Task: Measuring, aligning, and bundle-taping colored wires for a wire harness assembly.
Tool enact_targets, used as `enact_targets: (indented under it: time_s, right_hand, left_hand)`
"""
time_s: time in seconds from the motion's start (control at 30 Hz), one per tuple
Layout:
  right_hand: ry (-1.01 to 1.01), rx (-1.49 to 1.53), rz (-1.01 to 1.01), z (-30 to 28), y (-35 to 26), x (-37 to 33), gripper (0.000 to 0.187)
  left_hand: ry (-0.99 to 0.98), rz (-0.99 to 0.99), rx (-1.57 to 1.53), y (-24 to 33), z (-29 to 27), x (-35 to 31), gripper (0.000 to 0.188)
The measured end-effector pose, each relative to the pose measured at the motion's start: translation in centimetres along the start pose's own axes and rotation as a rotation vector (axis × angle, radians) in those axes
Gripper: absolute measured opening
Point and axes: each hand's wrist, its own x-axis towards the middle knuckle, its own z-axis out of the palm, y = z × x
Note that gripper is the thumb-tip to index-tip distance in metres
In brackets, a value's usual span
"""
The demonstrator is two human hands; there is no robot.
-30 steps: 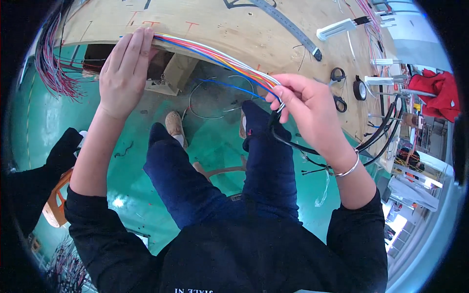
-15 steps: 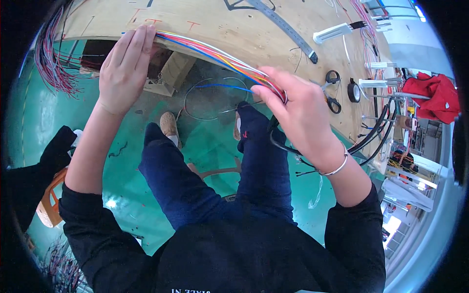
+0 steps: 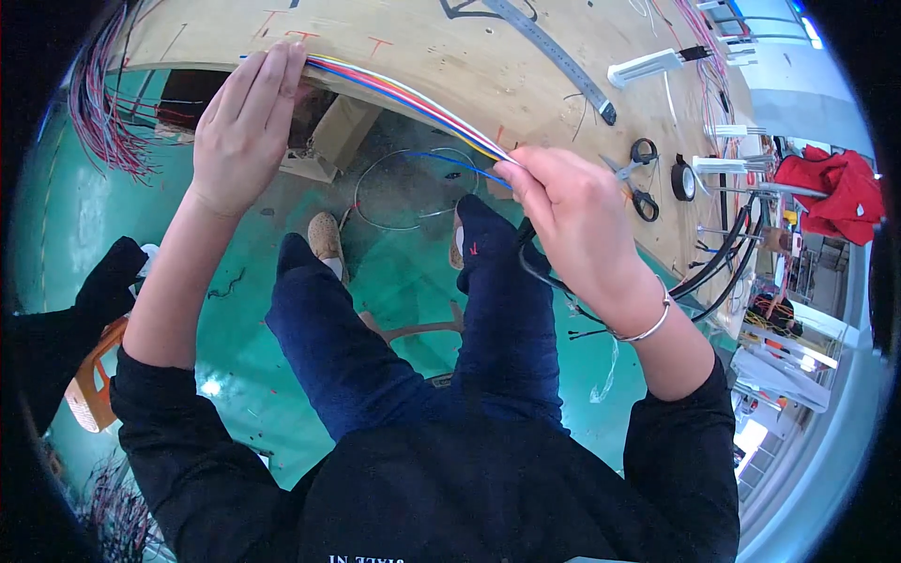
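A bundle of coloured wires (image 3: 413,100), white, red, yellow and blue, runs along the near edge of the wooden table. My left hand (image 3: 246,127) presses its straight, closed fingers over the far-left part of the bundle, where a blue tip pokes out beyond them. On the other end my right hand (image 3: 584,216) pinches the wires between thumb and fingers. One blue wire (image 3: 450,161) strays from the bundle below the thumb. Black cable (image 3: 540,269) hangs beneath the right palm; its join with the wires is hidden.
Right of my hand, scissors (image 3: 642,178) and a black tape roll (image 3: 683,177) lie on the table (image 3: 441,47). A steel ruler (image 3: 554,56) and white upright holders (image 3: 648,68) are farther back. Thin red and dark wires (image 3: 103,131) hang over the left edge.
My right hand has closed more tightly round the wires and shifted slightly right. The bundle is drawn closer together, and the stray blue wire has moved right. My left hand stays nearly in place.
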Motion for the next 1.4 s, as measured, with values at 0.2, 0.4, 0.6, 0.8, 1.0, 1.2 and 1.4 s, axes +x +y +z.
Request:
enact_targets:
  time_s: [0.2,0.4,0.6,0.8,1.0,1.2,1.4]
  right_hand:
    - [0.0,0.029,0.012,0.2,0.3,0.0,0.015]
    - [-0.012,0.013,0.035,0.0,0.5,0.1,0.016]
    - [-0.107,0.113,0.154,-0.6,0.9,0.1,0.018]
    - [-0.328,0.448,0.35,-1.9,1.4,1.3,0.032]
    - [-0.448,0.745,0.504,-2.9,1.8,2.1,0.039]
    - [-0.472,0.888,0.599,-3.3,2.5,1.9,0.035]
    - [-0.476,0.849,0.583,-3.2,2.5,1.9,0.031]
  left_hand:
    - [0.009,0.0,-0.013,0.0,-0.1,0.0,0.049]
    - [0.005,0.003,-0.011,0.0,0.0,0.2,0.05]
    - [0.004,-0.003,-0.018,-0.1,0.1,0.0,0.049]
    - [0.024,0.003,-0.02,-0.1,0.0,0.1,0.048]
    - [0.023,-0.007,-0.023,-0.2,0.3,0.0,0.049]
    - [0.014,0.011,-0.035,-0.1,-0.6,0.6,0.048]
    - [0.044,0.016,-0.041,-0.1,-0.5,0.6,0.049]
